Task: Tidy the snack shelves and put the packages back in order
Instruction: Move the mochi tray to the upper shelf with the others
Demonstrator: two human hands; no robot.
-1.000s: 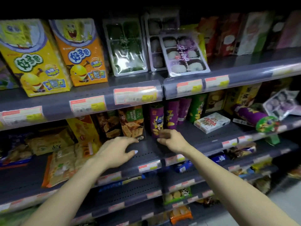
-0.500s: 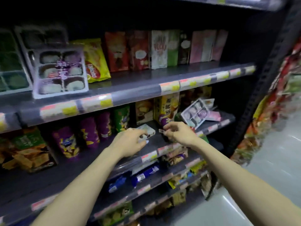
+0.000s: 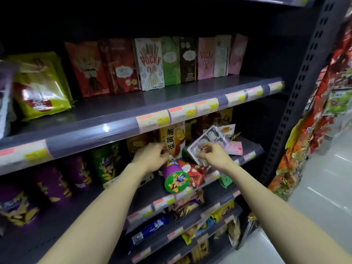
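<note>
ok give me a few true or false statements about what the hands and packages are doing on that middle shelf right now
1. The left hand grips the purple can at its far end. True.
2. The purple can stands upright. False: it lies on its side, its green end toward the camera.
3. The right hand is at the clear mochi tray. True.
4. The mochi tray lies flat on the shelf. False: it is tilted, propped on other packages.
5. The Pocky boxes sit on the shelf below the hands. False: they stand on the shelf above.
</note>
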